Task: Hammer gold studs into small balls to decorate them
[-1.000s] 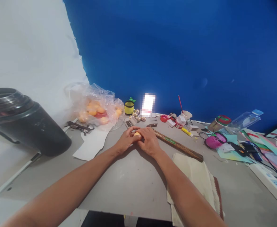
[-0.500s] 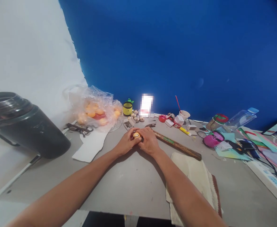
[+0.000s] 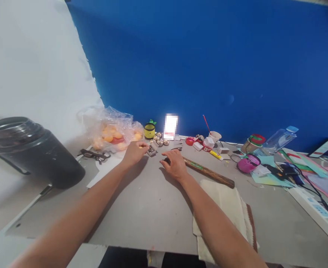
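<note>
My left hand [image 3: 136, 153] is closed at the left edge of a small box of shiny metal bits [image 3: 152, 150]. A speck of yellow-orange shows at its fingertips, too small to name. Thumb and fingers apart, my right hand [image 3: 175, 164] lies over the head end of a hammer [image 3: 208, 172], whose wooden handle reaches out to the right. Something dark shows between that thumb and forefinger, partly hidden. Behind the box sit several shiny gold studded balls [image 3: 160, 142].
Farther left are a dark bottle [image 3: 49, 152], glasses [image 3: 94, 155] and a plastic bag of orange balls [image 3: 110, 133]. A cloth [image 3: 222, 208] lies under my right forearm. Rightward stand a paper cup [image 3: 215, 136], a pink pouch [image 3: 248, 163], a clear bottle [image 3: 278, 141] and a power strip [image 3: 311, 201].
My left hand has moved left, away from my right hand, to the small box. The yellow studded ball between both hands no longer shows there. My right hand has opened. The view has shifted slightly.
</note>
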A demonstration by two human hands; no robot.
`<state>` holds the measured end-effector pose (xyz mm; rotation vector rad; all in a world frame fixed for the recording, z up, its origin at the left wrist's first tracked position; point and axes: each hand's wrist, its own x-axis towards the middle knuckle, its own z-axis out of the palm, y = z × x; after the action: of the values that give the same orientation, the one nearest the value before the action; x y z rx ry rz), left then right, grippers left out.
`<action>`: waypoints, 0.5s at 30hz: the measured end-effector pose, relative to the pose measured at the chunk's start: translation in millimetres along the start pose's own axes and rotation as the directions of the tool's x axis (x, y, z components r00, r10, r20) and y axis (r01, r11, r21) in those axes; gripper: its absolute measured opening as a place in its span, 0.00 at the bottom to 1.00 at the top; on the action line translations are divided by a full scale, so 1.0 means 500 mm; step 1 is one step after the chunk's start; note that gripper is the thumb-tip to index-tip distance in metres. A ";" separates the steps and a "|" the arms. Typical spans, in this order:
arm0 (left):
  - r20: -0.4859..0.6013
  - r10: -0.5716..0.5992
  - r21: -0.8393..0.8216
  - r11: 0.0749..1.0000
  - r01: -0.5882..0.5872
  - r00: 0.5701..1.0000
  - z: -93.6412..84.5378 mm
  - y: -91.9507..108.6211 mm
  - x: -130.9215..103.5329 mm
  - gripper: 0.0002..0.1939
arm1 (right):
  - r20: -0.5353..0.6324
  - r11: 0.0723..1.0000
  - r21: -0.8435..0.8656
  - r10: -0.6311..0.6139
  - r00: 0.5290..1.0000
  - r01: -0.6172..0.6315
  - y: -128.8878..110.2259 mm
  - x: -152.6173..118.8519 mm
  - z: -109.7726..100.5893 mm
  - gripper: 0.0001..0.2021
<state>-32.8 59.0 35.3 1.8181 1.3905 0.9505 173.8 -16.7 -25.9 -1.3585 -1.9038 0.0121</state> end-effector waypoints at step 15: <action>0.291 -0.035 0.704 0.684 -0.189 0.956 0.054 0.062 0.077 0.04 | 0.059 0.997 -0.051 0.053 0.997 -0.050 0.016 0.007 0.000 0.06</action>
<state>12.3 87.8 52.9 2.4854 1.6393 0.1032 179.6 -10.6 -27.3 -1.4556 -1.9301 0.0321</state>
